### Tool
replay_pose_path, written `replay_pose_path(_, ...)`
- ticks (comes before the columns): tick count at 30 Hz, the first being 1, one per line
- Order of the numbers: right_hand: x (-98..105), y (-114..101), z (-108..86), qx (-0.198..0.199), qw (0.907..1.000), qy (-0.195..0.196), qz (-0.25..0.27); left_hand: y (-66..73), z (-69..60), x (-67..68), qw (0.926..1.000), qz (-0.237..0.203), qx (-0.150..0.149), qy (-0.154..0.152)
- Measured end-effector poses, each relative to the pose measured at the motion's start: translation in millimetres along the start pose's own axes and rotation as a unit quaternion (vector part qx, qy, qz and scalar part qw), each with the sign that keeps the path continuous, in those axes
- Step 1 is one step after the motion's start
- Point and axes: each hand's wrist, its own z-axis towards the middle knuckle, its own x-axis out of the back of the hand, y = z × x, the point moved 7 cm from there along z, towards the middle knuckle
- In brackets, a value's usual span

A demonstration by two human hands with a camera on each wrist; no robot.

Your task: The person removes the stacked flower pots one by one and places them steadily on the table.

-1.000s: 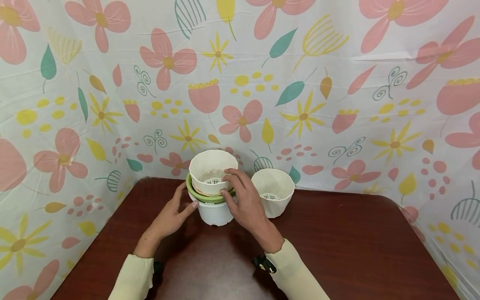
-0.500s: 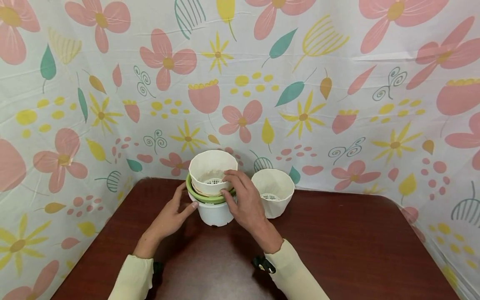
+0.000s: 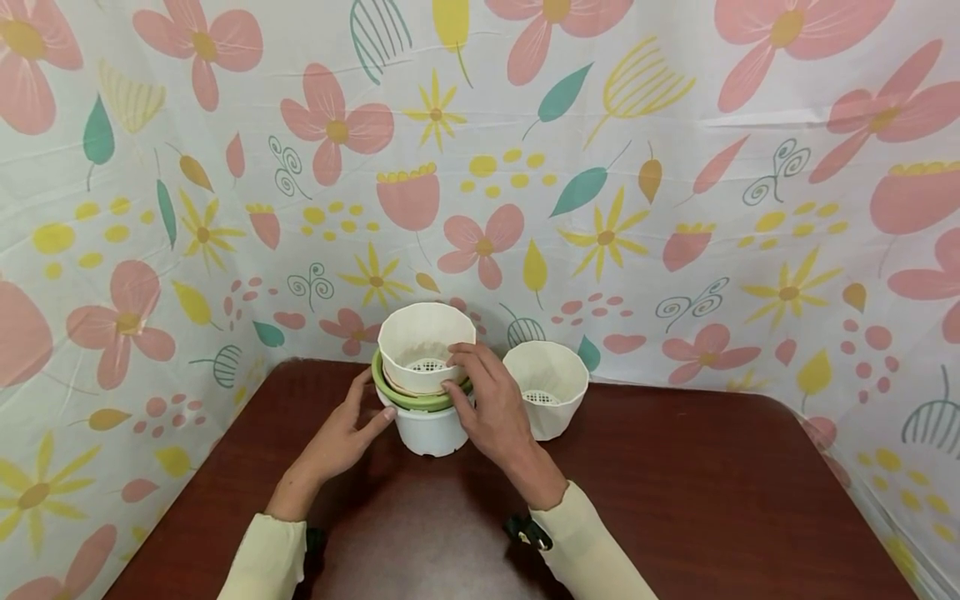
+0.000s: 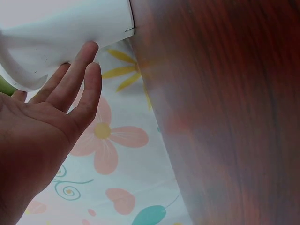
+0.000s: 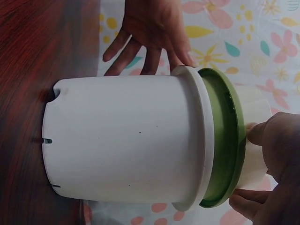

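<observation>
A stack of flower pots stands at the table's back. At its bottom is a round white pot [image 3: 431,433]. A green pot [image 3: 416,402] sits nested in it, and a thin peach rim shows inside the green one. Topmost is a cream, many-sided pot [image 3: 408,333] with a mesh of holes in its floor. My right hand [image 3: 495,412] pinches the near right side of this top pot's wall, fingertips over the rim and thumb outside. My left hand [image 3: 337,437] touches the stack's left side with fairly straight fingers, thumb by the white pot's rim.
A second cream many-sided pot [image 3: 555,367] stands upright just right of the stack, partly behind my right hand. The dark red-brown table [image 3: 675,483] reaches back to a flower-printed cloth [image 3: 637,250] that hangs close behind the pots.
</observation>
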Motion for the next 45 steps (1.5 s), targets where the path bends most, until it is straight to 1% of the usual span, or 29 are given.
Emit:
replay_pose_path(6, 0.8, -0.2, -0.3, 0.007, 1.0000, 0.004, 0.001, -0.8, -0.2, -0.2, 1.0000, 0.002, 0.000, 0.000)
replay_pose_path(11, 3.0, 0.2, 0.4, 0.007, 1.0000, 0.005, 0.004, 0.4, 1.6, -0.5, 1.0000, 0.006, -0.006, 0.000)
replay_pose_path(17, 5.5, 0.4, 1.5, 0.007, 0.9998, 0.009, 0.015, 1.2, 2.3, -0.7, 1.0000, 0.007, -0.006, 0.001)
replay_pose_path(24, 13.1, -3.6, 6.2, 0.019, 0.9988, 0.026, 0.037, 0.9, 1.6, -0.7, 1.0000, 0.004, -0.005, 0.003)
replay_pose_path(32, 19.6, -4.7, 8.9, 0.025, 0.9980, 0.043, 0.037, 0.0, 1.0, -0.4, 0.9999, 0.007, -0.004, 0.006)
replay_pose_path(36, 23.8, -5.3, 9.2, 0.022, 0.9976, 0.053, 0.038, 0.4, 0.8, -0.3, 0.9999, 0.009, -0.007, 0.007)
replay_pose_path(45, 32.1, -6.3, 9.7, 0.007, 0.9972, 0.057, 0.048, -0.6, 0.5, -0.4, 0.9999, 0.009, -0.002, 0.003)
